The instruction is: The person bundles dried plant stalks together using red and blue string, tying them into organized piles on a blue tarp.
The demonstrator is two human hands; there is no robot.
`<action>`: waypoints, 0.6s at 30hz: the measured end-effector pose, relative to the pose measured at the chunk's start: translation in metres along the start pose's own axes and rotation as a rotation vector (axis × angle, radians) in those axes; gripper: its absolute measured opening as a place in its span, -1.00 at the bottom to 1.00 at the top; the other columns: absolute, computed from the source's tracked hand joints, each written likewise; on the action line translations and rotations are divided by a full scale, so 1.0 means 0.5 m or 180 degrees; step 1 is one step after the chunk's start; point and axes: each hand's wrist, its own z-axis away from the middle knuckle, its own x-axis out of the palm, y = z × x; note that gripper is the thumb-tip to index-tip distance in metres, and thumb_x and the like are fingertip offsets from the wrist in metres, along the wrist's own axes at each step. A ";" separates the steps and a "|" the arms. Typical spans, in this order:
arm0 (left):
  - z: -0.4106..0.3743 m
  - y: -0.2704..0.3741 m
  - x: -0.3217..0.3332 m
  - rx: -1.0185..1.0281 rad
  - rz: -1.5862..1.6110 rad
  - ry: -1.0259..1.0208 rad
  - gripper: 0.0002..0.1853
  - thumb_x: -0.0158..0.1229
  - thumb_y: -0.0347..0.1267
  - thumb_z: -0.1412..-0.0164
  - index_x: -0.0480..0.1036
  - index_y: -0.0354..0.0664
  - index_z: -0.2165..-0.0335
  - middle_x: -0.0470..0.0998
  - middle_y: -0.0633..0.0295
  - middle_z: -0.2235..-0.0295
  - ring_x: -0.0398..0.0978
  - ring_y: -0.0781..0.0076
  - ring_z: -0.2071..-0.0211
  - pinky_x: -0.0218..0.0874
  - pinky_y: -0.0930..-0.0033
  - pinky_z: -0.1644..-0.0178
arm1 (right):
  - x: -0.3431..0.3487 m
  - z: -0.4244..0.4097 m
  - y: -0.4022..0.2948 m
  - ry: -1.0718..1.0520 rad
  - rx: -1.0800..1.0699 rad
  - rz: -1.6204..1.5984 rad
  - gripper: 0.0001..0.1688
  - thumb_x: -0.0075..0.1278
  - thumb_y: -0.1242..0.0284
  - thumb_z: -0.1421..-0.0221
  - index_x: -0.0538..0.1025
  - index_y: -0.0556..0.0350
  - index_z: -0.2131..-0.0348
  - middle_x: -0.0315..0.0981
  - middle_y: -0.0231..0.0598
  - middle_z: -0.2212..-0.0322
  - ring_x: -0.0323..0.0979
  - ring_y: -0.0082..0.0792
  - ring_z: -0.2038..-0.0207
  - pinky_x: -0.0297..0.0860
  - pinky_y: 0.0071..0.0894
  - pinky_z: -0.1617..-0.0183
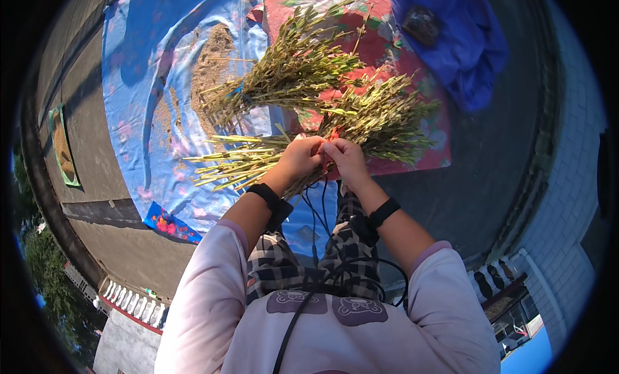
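A bundle of dried stalks with seed pods, likely sesame (387,117), lies before me with its cut stems to the left. My left hand (301,157) and my right hand (347,160) meet over its middle, fingertips together. Between them they pinch a red tie (334,132) that runs round the bundle; its exact knot is hidden by my fingers. Just beyond lies a second stalk bundle (295,69), bound with a blue tie (238,89). Both bundles rest partly on a red floral cloth (425,154).
Under the stems spreads a blue floral sheet (128,132) with scattered pale seeds (213,59). A purple-blue cloth (464,50) bears a dark lump (421,25). Black cables (314,219) hang by my legs. A green-edged mat (63,146) lies far left, a balustrade (135,301) lower left.
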 end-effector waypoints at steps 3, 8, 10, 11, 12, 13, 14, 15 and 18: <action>-0.004 0.014 -0.005 0.0074 -0.0350 0.0047 -0.36 0.26 -0.38 0.15 0.30 -0.22 0.02 0.48 0.03 0.39 0.44 0.10 0.30 0.29 0.23 0.19 | -0.012 -0.005 0.009 0.0060 0.0009 0.0134 -0.79 0.02 0.41 -0.14 0.55 0.20 0.46 0.40 -0.45 0.60 0.33 -0.65 0.50 0.28 -0.62 0.39; 0.023 0.046 0.004 0.0211 -0.0814 0.0511 -0.46 0.27 -0.39 0.18 0.36 -0.22 0.13 0.40 0.02 0.39 0.34 0.04 0.23 0.23 0.16 0.15 | -0.003 -0.003 -0.009 0.0027 0.0258 0.0135 -0.80 0.02 0.43 -0.14 0.54 0.22 0.46 0.38 -0.46 0.58 0.33 -0.64 0.51 0.28 -0.64 0.42; 0.019 0.047 0.018 0.0226 -0.1203 0.0505 -0.51 0.27 -0.43 0.17 0.35 -0.20 0.17 0.38 -0.03 0.36 0.35 -0.04 0.27 0.24 0.11 0.20 | 0.001 -0.003 0.000 0.0030 0.0091 0.0149 -0.82 0.04 0.45 -0.12 0.53 0.22 0.46 0.38 -0.45 0.56 0.35 -0.63 0.50 0.30 -0.63 0.41; 0.017 0.046 0.021 0.0167 -0.1121 0.0667 -0.52 0.26 -0.44 0.15 0.35 -0.20 0.17 0.38 -0.03 0.36 0.35 -0.04 0.29 0.25 0.12 0.21 | 0.002 -0.006 0.011 0.0033 0.0008 0.0156 -0.83 0.05 0.46 -0.11 0.52 0.23 0.46 0.38 -0.44 0.56 0.36 -0.62 0.50 0.32 -0.63 0.40; 0.019 0.053 0.022 0.0096 -0.1027 0.0824 -0.53 0.26 -0.46 0.14 0.35 -0.20 0.16 0.38 -0.02 0.37 0.36 -0.05 0.30 0.25 0.12 0.22 | 0.009 -0.014 0.011 0.0318 -0.0589 0.0481 -0.89 0.08 0.51 -0.07 0.52 0.23 0.46 0.40 -0.43 0.49 0.41 -0.60 0.45 0.37 -0.61 0.33; 0.019 0.058 0.023 0.0026 -0.0932 0.0979 -0.54 0.25 -0.47 0.13 0.34 -0.20 0.16 0.38 -0.01 0.38 0.37 -0.05 0.31 0.26 0.13 0.23 | 0.001 -0.008 0.010 0.0339 -0.0405 0.0442 -0.90 0.11 0.51 -0.03 0.53 0.22 0.46 0.40 -0.41 0.47 0.41 -0.59 0.44 0.37 -0.61 0.33; 0.016 0.058 0.022 0.0120 -0.0920 0.1047 -0.56 0.23 -0.49 0.09 0.34 -0.20 0.16 0.38 0.01 0.37 0.40 -0.03 0.35 0.28 0.13 0.26 | -0.014 0.002 0.008 0.0363 -0.0221 0.0401 -0.90 0.13 0.51 0.00 0.53 0.20 0.46 0.41 -0.39 0.46 0.40 -0.59 0.44 0.36 -0.60 0.33; 0.015 0.062 0.018 0.0099 -0.0870 0.0933 -0.56 0.24 -0.49 0.08 0.34 -0.20 0.15 0.39 0.01 0.37 0.41 -0.02 0.35 0.28 0.15 0.26 | -0.021 0.011 -0.008 0.0385 -0.0043 0.0349 -0.89 0.16 0.51 0.03 0.53 0.19 0.46 0.42 -0.38 0.44 0.40 -0.58 0.43 0.36 -0.60 0.34; 0.010 0.033 0.009 0.0083 -0.0713 0.0489 -0.56 0.23 -0.49 0.00 0.32 -0.22 0.10 0.47 0.06 0.37 0.50 0.17 0.34 0.31 0.26 0.28 | -0.042 0.022 -0.003 0.0202 0.0307 -0.0489 -0.67 0.13 0.64 0.06 0.48 0.23 0.20 0.46 -0.38 0.41 0.43 -0.58 0.36 0.37 -0.62 0.28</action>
